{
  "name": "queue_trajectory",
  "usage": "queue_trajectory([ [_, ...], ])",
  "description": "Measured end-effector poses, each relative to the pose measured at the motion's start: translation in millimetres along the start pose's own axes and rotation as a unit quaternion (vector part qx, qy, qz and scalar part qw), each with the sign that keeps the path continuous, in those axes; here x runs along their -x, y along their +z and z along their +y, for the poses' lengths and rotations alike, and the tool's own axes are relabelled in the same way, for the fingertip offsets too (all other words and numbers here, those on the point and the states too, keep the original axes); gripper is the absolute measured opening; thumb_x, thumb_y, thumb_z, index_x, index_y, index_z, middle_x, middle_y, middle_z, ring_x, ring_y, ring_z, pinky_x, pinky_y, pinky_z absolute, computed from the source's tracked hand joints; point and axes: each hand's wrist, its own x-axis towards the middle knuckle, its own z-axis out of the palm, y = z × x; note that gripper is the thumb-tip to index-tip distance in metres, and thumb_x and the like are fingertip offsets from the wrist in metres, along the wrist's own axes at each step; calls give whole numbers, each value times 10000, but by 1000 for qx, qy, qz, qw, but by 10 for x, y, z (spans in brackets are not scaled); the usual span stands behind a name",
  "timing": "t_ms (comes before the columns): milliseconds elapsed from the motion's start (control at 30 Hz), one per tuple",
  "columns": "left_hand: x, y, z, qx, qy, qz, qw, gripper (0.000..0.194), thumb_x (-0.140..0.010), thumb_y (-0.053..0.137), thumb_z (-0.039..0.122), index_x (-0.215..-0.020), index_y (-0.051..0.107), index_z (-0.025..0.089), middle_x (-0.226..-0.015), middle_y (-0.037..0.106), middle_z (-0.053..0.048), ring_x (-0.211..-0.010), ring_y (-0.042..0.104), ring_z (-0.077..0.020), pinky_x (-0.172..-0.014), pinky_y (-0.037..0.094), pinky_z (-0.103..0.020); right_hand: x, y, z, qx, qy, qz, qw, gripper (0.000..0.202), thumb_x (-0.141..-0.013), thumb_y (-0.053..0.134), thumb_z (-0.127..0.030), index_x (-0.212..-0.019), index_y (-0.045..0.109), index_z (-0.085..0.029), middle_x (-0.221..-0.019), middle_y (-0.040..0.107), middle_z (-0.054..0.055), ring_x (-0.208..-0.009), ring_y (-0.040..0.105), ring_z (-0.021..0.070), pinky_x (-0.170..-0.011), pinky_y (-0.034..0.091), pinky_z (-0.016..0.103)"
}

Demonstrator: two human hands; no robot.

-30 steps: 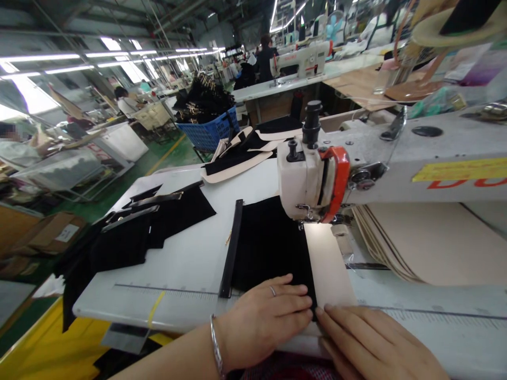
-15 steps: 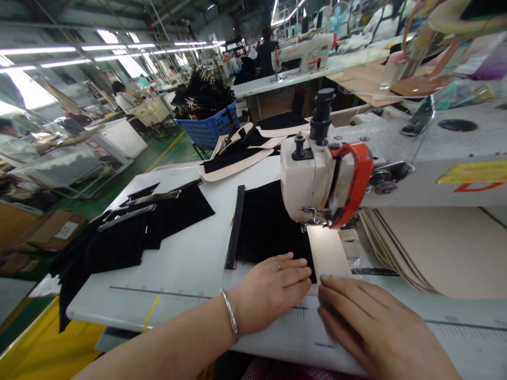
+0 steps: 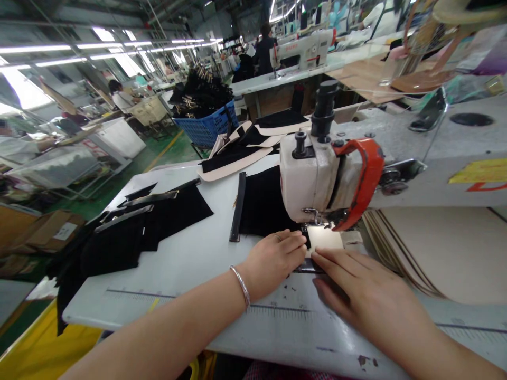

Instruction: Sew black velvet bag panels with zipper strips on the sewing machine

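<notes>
- From my remote view, the cream strip [image 3: 327, 237] lies beneath the machine head [image 3: 307, 179]; the black fabric [image 3: 263, 206] reaches out to its left.
- Their shared edge runs from my fingertips toward the machine head.
- Left hand [image 3: 275, 258], slightly nearer it, lies flat on fabric; right hand [image 3: 368, 290] flat on strip, neither gripping.

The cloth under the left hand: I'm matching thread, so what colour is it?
The cloth is black, seen best in the head view.

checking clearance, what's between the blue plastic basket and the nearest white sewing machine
Overlapping black and beige pieces on the pale tabletop, in the head view.
</notes>
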Motion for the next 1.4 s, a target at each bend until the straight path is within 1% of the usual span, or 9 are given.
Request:
queue_trajectory([
  [200, -104, 46, -151, 42, -39, -9, 998, 197, -940, 470, 133, -1114, 560, 115, -1147, 593, -116, -1160, 552, -210, -1004, 486, -348, -135, 40, 102, 27, 5, -35, 999, 377, -883, 536, -320, -1231, 584, -180, -1173, 623, 65, -1004, 576, 234, -895, 480, 412],
  [367, -136, 140, -221, 75, -87, 19, 993, 204, -935, 493, 125, -1115, 584, 158, -1137, 618, -76, -1124, 576, -194, -995, 491, -346, -201, 93, 143, 61, 18, -44, 997, 410, -904, 493, -346, -1276, 553, -185, -1223, 610, 56, -989, 583, 250, -849, 479, 421],
  [567, -149, 199, -245, 78, -115, 20, 990, 223, -920, 521, 120, -1127, 597, 156, -1134, 635, -67, -1124, 578, -201, -1017, 475, -353, -224, 137, 150, 53, 21, -42, 997, 416, -915, 471, -344, -1286, 545, -171, -1217, 618, 65, -1039, 574, 255, -887, 456, 422],
  [800, -154, 257, -243, 89, -122, 33, 988, 232, -918, 496, 100, -1107, 610, 172, -1139, 642, -61, -1149, 568, -193, -1034, 465, -340, -209, 164, 124, 22, 35, -24, 999, 426, -904, 484, -295, -1306, 534, -164, -1193, 621, 88, -1059, 551, 262, -947, 427, 445],
  [933, -142, 277, -225, 96, -139, 55, 984, 291, -854, 524, 35, -1062, 637, 204, -1093, 662, -40, -1050, 614, -189, -964, 514, -324, -220, 169, 77, -14, 54, -9, 998, 401, -877, 501, -234, -1271, 557, -192, -1165, 619, 85, -1082, 540, 253, -957, 439, 433],
  [1033, -137, 267, -203, 116, -138, 73, 981, 308, -820, 511, -6, -981, 660, 210, -1073, 669, -29, -1002, 630, -180, -919, 532, -313, -224, 178, 67, -27, 48, 3, 998, 390, -859, 508, -205, -1245, 565, -205, -1143, 624, 78, -1075, 547, 243, -958, 451, 428],
  [1233, -157, 188, -199, 171, -172, 102, 965, 384, -792, 494, -40, -982, 693, 228, -1102, 674, -11, -1052, 621, -148, -977, 496, -266, -218, 199, 72, -8, 44, 40, 998, 409, -838, 513, -165, -1240, 566, -224, -1117, 640, 68, -1061, 568, 229, -970, 458, 434],
  [1300, -143, 127, -237, 191, -197, 105, 956, 326, -832, 495, 16, -954, 700, 238, -1115, 662, -16, -1077, 607, -156, -994, 484, -285, -215, 207, 79, 0, 43, 51, 998, 406, -832, 520, -165, -1231, 573, -223, -1123, 643, 72, -1067, 574, 228, -965, 468, 428],
  [1400, -60, -11, -282, 197, -208, 96, 953, 212, -849, 578, 156, -1016, 675, 245, -1233, 598, -40, -1222, 508, -220, -1067, 419, -390, -199, 217, 95, 15, 40, 71, 997, 432, -821, 536, -167, -1251, 562, -205, -1164, 637, 88, -1086, 579, 234, -955, 484, 421],
])
